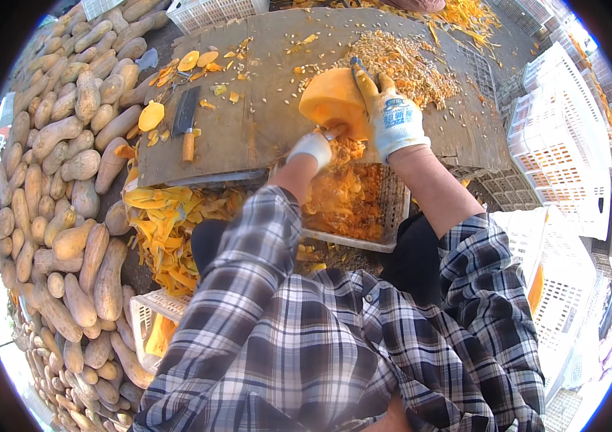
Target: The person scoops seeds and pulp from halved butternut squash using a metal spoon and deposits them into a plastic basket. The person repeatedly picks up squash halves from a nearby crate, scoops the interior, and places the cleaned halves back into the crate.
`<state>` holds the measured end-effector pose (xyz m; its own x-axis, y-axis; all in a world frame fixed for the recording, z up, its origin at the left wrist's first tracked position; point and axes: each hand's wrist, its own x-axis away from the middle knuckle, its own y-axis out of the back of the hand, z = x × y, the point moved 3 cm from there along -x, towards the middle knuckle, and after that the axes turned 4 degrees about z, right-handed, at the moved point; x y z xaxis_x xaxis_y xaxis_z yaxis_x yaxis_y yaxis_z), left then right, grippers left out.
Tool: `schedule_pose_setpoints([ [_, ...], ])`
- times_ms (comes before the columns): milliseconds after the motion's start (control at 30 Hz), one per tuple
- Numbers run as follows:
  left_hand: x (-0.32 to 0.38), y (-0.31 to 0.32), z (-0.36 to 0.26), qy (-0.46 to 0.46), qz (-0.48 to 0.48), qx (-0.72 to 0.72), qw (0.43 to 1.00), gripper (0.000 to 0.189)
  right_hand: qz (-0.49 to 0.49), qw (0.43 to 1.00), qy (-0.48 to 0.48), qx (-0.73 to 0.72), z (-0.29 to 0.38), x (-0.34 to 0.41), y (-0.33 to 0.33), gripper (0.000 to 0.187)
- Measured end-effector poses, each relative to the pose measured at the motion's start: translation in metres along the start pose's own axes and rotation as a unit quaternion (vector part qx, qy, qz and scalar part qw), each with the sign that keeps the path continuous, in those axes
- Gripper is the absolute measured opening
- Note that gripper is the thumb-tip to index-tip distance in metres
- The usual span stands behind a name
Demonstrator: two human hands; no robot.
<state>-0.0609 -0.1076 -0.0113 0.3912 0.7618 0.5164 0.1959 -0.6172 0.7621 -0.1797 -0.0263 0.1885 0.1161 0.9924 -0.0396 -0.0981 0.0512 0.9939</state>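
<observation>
A peeled orange pumpkin piece (333, 100) is tilted over the near edge of the wooden board (263, 102), its hollow end facing down. My gloved right hand (392, 110) grips its right side. My gloved left hand (311, 148) is closed on a tool (335, 131) that reaches into the hollow; the tool's head is hidden inside. Wet pumpkin pulp (341, 151) hangs below the opening, over a pulp-filled plastic crate (392, 240) between my knees. Behind my right hand lies a heap of pumpkin seeds (392, 59). A cleaver (186, 116) with a wooden handle rests on the board's left part.
Whole pumpkins (79, 162) are piled along the left. Peel strips (168, 216) heap below the board's left corner, above a white crate (157, 302) holding pumpkin. Stacked white crates (560, 140) stand at the right. Pumpkin slices (151, 116) lie at the board's left edge.
</observation>
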Motion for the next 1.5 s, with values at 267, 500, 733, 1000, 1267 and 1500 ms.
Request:
schedule_pose_setpoints([
  [267, 0.022, 0.047, -0.002, -0.079, 0.042, -0.270, 0.959, 0.030, -0.017, 1.000, 0.011, -0.014, 0.000, 0.003, 0.002, 0.084],
  [500, 0.024, 0.031, -0.015, 0.013, 0.007, -0.031, 0.999, 0.033, -0.013, 0.999, 0.019, -0.024, 0.002, 0.000, 0.007, 0.076],
  [733, 0.013, 0.040, -0.013, -0.039, 0.013, -0.190, 0.981, 0.030, -0.017, 0.999, 0.036, 0.001, -0.002, 0.005, 0.005, 0.066],
  [1000, 0.036, 0.063, -0.004, -0.032, 0.071, -0.264, 0.961, 0.029, -0.013, 0.999, 0.026, 0.013, -0.007, -0.010, 0.001, 0.063],
  [1267, 0.035, 0.028, -0.013, 0.068, 0.021, -0.072, 0.995, 0.031, -0.026, 0.999, 0.011, -0.033, 0.005, -0.003, -0.002, 0.101],
  [1500, 0.061, 0.012, -0.012, -0.041, 0.056, -0.215, 0.974, 0.027, -0.005, 0.999, -0.050, -0.005, -0.006, -0.012, 0.005, 0.089],
])
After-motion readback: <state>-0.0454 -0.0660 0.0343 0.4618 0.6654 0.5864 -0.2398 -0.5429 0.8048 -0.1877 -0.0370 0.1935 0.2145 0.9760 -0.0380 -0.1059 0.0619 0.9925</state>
